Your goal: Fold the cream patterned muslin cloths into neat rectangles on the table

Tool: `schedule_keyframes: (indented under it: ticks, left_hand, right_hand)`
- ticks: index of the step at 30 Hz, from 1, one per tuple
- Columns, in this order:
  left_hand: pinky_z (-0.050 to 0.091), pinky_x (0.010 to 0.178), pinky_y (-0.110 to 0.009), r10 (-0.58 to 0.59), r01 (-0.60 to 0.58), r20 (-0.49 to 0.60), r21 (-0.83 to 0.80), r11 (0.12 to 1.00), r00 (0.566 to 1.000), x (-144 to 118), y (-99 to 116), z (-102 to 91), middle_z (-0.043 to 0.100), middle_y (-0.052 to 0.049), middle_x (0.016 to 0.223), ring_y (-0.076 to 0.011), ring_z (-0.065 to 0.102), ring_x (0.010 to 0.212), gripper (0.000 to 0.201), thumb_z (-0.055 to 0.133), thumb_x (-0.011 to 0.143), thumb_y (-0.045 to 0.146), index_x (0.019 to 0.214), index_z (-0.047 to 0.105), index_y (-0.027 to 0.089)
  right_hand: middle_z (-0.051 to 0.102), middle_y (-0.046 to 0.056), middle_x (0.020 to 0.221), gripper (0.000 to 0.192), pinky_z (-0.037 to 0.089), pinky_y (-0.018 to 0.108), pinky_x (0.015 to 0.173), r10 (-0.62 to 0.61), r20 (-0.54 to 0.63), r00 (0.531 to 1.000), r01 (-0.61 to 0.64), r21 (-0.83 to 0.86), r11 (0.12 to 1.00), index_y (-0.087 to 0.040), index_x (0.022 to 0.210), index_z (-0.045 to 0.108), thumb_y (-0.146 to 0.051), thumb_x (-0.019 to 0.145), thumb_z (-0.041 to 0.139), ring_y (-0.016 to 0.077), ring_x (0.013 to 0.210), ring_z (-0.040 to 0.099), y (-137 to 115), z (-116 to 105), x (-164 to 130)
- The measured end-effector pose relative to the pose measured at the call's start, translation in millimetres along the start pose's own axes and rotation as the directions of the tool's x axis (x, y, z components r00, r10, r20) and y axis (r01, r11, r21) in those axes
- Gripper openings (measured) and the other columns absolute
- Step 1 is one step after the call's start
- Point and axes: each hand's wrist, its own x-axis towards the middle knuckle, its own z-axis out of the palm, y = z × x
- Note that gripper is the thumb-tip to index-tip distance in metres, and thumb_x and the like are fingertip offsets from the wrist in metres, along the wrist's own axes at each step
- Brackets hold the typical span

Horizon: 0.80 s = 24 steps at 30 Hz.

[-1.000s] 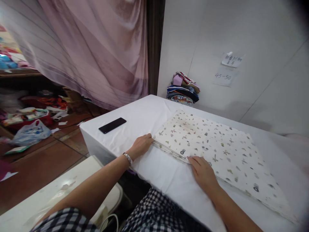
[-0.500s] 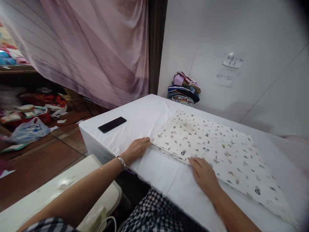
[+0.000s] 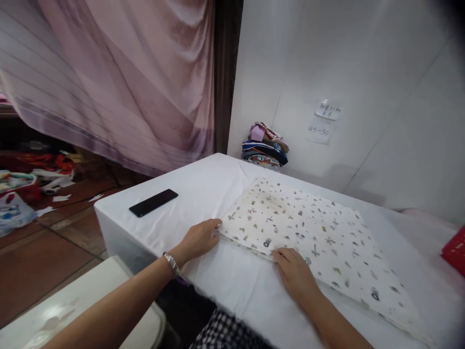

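A folded cream cloth [image 3: 312, 237] with small printed motifs lies flat on the white-covered table [image 3: 203, 184]. My left hand [image 3: 198, 238] rests at its near left corner, fingertips touching the edge. My right hand [image 3: 296, 277] lies palm down on the cloth's near edge, pressing it to the table. A bracelet sits on my left wrist. Neither hand lifts the cloth.
A black phone [image 3: 153, 202] lies on the table's left side. A stack of folded fabrics [image 3: 264, 145] stands against the white wall, below two paper notes [image 3: 323, 121]. A pink curtain [image 3: 119, 82] hangs at left. A red object [image 3: 454, 252] shows at the right edge.
The view has shifted right and slightly up. Both hands stay on the cloth's near edge; the left hand has slid slightly along the corner, flattening it.
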Motion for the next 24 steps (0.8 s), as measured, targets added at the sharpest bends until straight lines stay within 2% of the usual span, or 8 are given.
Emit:
schedule_keyframes:
  ticks: [2, 5, 7, 10, 14, 17, 20, 24]
  left_hand:
    - [0.043, 0.067, -0.029, -0.129, 0.13, 0.017, -0.084, 0.988, 0.992, 6, 6, -1.6, 0.065, -0.005, 0.097, -0.0192, 0.061, 0.077, 0.03, 0.044, 0.081, 0.035, 0.105, 0.056, 0.023]
    - [0.043, 0.065, -0.031, -0.263, 0.264, 0.029, -0.126, 0.956, 0.964, 19, 12, 0.3, 0.067, -0.009, 0.09, -0.0232, 0.062, 0.078, 0.042, 0.038, 0.083, 0.051, 0.098, 0.059, 0.019]
    - [0.042, 0.065, -0.032, -0.295, 0.297, 0.033, -0.081, 0.951, 0.955, 28, 14, 4.1, 0.067, -0.01, 0.088, -0.0256, 0.062, 0.079, 0.042, 0.044, 0.078, 0.054, 0.094, 0.06, 0.018]
    - [0.039, 0.061, -0.03, -0.302, 0.306, 0.074, -0.048, 0.951, 0.95, 39, 13, 8.8, 0.066, -0.009, 0.082, -0.0249, 0.061, 0.075, 0.031, 0.052, 0.072, 0.047, 0.08, 0.059, 0.018]
    - [0.033, 0.051, -0.026, -0.315, 0.335, 0.126, -0.199, 0.921, 0.941, 47, 9, 8.8, 0.056, -0.001, 0.06, -0.0177, 0.054, 0.059, 0.027, 0.055, 0.067, 0.043, 0.06, 0.047, 0.019]
    - [0.033, 0.048, -0.024, -0.378, 0.423, 0.189, -0.42, 0.803, 0.906, 50, 9, 7.7, 0.046, 0.004, 0.052, -0.0137, 0.048, 0.051, 0.032, 0.06, 0.063, 0.046, 0.059, 0.042, 0.02]
    - [0.039, 0.049, -0.024, -0.409, 0.487, 0.276, -0.606, 0.629, 0.87, 52, 14, 6.7, 0.049, 0.003, 0.056, -0.0136, 0.051, 0.054, 0.035, 0.064, 0.059, 0.048, 0.064, 0.044, 0.019]
    - [0.046, 0.059, -0.026, -0.369, 0.48, 0.335, -0.762, 0.435, 0.867, 56, 30, 0.1, 0.059, -0.001, 0.072, -0.0153, 0.058, 0.068, 0.037, 0.066, 0.058, 0.048, 0.074, 0.051, 0.018]
  right_hand:
    - [0.061, 0.009, 0.097, 0.034, 0.048, 0.033, 0.073, -0.003, -0.003, 1.0, 0.003, -0.002, 1.0, -0.016, 0.109, 0.058, -0.005, 0.083, 0.04, 0.0201, 0.086, 0.055, -1, 3, 2]
    - [0.061, 0.008, 0.095, 0.037, 0.047, 0.031, 0.073, 0.0, -0.012, 1.0, 0.0, 0.008, 1.0, -0.017, 0.109, 0.058, -0.002, 0.08, 0.042, 0.0191, 0.084, 0.055, -3, 7, 3]
    - [0.061, 0.007, 0.096, 0.039, 0.046, 0.031, 0.075, 0.003, -0.023, 1.0, -0.002, 0.023, 1.0, -0.018, 0.109, 0.058, -0.001, 0.079, 0.042, 0.0188, 0.085, 0.055, -6, 8, 6]
    - [0.06, 0.006, 0.103, 0.039, 0.044, 0.031, 0.079, 0.022, -0.004, 1.0, -0.022, 0.08, 0.997, -0.021, 0.113, 0.055, -0.003, 0.081, 0.043, 0.0187, 0.091, 0.054, -14, 7, 11]
    - [0.058, 0.005, 0.107, 0.033, 0.043, 0.033, 0.08, 0.045, 0.072, 0.996, -0.057, 0.175, 0.983, -0.023, 0.114, 0.054, -0.012, 0.083, 0.047, 0.0197, 0.094, 0.051, -26, 3, 18]
    - [0.059, 0.003, 0.102, 0.027, 0.042, 0.034, 0.08, 0.075, 0.114, 0.991, -0.102, 0.255, 0.962, -0.023, 0.105, 0.057, -0.013, 0.083, 0.048, 0.0195, 0.092, 0.051, -27, -3, 24]
    - [0.059, 0.002, 0.1, 0.023, 0.043, 0.032, 0.081, 0.145, 0.122, 0.982, -0.18, 0.368, 0.912, -0.024, 0.1, 0.058, -0.014, 0.082, 0.048, 0.0181, 0.093, 0.052, -28, -13, 39]
    - [0.055, 0.006, 0.12, 0.044, 0.042, 0.035, 0.091, 0.197, 0.078, 0.977, -0.21, 0.479, 0.853, -0.023, 0.127, 0.044, -0.023, 0.083, 0.05, 0.0209, 0.108, 0.049, -44, -21, 77]
